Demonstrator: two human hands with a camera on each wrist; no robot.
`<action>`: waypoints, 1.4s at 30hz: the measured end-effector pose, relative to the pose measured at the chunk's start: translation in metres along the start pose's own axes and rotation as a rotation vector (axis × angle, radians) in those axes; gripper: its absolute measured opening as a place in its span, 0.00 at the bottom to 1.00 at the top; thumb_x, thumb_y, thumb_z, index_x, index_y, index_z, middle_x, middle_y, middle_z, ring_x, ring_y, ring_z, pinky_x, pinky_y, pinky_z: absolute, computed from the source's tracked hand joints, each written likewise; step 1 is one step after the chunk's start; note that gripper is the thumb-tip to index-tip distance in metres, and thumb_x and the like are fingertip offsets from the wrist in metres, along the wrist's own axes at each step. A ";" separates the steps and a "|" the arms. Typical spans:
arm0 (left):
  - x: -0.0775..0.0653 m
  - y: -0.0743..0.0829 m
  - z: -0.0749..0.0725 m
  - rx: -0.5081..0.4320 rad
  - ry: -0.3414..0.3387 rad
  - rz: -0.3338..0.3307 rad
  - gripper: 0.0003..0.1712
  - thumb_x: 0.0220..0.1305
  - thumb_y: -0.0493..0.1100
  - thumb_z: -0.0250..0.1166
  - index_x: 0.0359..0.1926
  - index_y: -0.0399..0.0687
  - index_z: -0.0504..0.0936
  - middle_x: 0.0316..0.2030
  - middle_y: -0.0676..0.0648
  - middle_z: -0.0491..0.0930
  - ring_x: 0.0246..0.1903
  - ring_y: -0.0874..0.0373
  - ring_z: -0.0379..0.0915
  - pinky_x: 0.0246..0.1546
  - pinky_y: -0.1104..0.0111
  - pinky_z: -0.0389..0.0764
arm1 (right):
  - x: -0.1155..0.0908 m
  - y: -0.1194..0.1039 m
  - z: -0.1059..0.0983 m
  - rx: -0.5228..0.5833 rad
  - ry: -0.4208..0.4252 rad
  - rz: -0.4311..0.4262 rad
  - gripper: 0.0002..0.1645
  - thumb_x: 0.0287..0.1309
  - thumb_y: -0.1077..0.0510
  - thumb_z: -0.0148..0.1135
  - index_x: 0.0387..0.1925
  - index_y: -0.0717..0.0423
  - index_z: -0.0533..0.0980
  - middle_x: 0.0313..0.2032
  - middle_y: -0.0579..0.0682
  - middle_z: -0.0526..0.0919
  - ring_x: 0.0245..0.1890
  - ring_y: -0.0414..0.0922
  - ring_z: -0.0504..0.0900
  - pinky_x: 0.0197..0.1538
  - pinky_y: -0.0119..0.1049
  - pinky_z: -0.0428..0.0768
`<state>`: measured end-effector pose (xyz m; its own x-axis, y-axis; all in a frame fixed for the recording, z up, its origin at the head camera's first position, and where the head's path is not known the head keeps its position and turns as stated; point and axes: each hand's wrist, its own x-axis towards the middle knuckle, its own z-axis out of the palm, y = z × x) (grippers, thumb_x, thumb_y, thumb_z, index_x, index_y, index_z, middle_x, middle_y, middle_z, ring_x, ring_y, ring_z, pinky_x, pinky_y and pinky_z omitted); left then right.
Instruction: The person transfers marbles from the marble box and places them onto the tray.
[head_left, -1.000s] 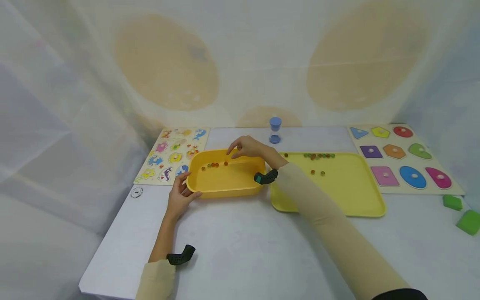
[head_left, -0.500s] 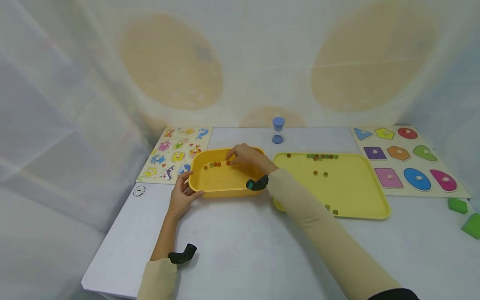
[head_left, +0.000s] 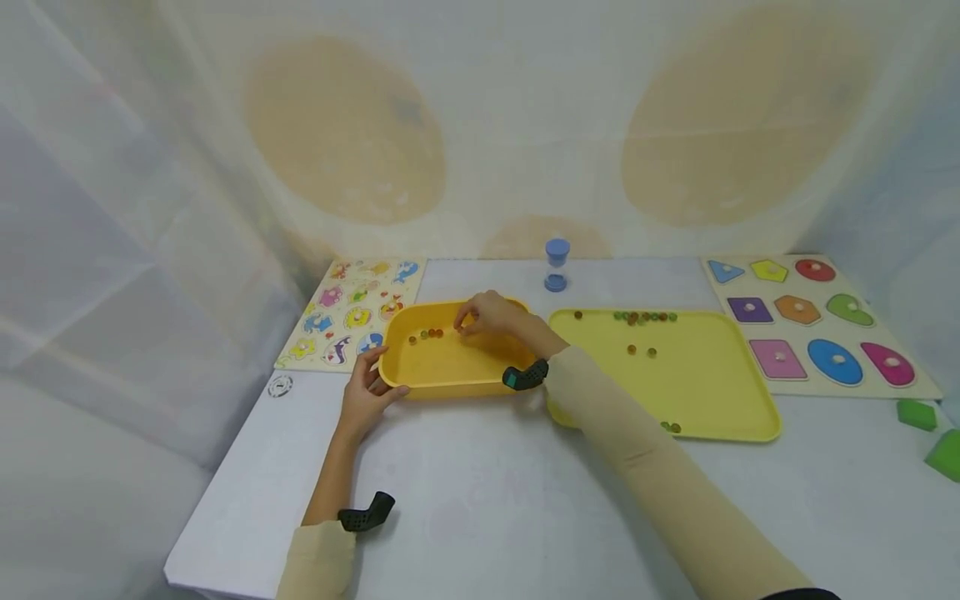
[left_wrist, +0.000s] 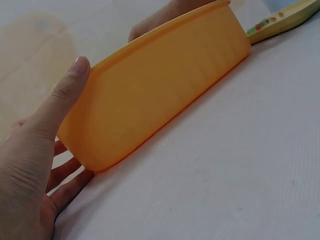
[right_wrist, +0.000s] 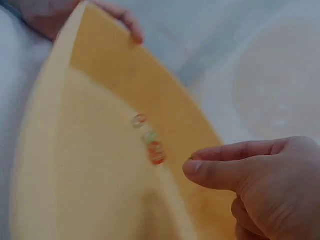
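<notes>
My left hand (head_left: 364, 402) grips the near left corner of the orange bin (head_left: 450, 389). In the left wrist view its thumb (left_wrist: 75, 75) lies against the wall near the rim, with the other fingers around the end. My right hand (head_left: 492, 314) reaches over the bin, thumb and index fingertip pinched together. At that pinch in the right wrist view only a sliver of a small marble (right_wrist: 193, 157) shows; the fingers hide the rest. Several red, green and amber marbles (right_wrist: 156, 153) lie in a row inside along the far wall.
Right of the bin stands a yellow tray (head_left: 712, 392) with more marbles (head_left: 645, 317). A blue sand timer (head_left: 556, 265) is behind. An animal puzzle board (head_left: 352, 317) lies left, a shapes board (head_left: 810, 325) right, green blocks (head_left: 917, 414) beyond.
The right hand has lowered into the bin and closed thumb and finger at the rightmost marble, which no longer shows apart from the fingers. The left hand keeps its grip on the corner.
</notes>
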<state>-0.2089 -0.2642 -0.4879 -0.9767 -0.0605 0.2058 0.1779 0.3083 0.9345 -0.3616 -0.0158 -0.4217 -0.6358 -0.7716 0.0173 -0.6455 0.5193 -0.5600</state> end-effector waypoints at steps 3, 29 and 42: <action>0.000 0.000 0.002 -0.001 0.000 -0.003 0.41 0.47 0.39 0.70 0.61 0.59 0.60 0.63 0.47 0.59 0.58 0.47 0.63 0.47 0.73 0.75 | -0.021 0.003 -0.017 0.016 0.079 -0.063 0.12 0.51 0.53 0.63 0.38 0.52 0.81 0.14 0.48 0.67 0.17 0.41 0.60 0.22 0.29 0.58; -0.003 0.000 -0.001 -0.029 -0.007 0.003 0.42 0.48 0.38 0.69 0.62 0.56 0.58 0.63 0.46 0.59 0.58 0.45 0.62 0.46 0.77 0.75 | -0.217 0.097 -0.043 -0.085 0.285 0.132 0.17 0.52 0.52 0.62 0.45 0.52 0.78 0.10 0.41 0.56 0.11 0.36 0.50 0.16 0.28 0.54; -0.004 0.006 0.000 -0.021 -0.006 -0.002 0.41 0.48 0.37 0.69 0.62 0.55 0.59 0.62 0.46 0.59 0.59 0.46 0.62 0.45 0.79 0.74 | -0.068 0.014 -0.048 0.067 0.340 -0.209 0.13 0.53 0.53 0.61 0.40 0.52 0.80 0.10 0.42 0.57 0.12 0.38 0.53 0.18 0.29 0.56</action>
<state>-0.2044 -0.2624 -0.4834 -0.9778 -0.0555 0.2022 0.1782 0.2885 0.9408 -0.3477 0.0615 -0.3915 -0.6052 -0.6864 0.4033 -0.7535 0.3304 -0.5684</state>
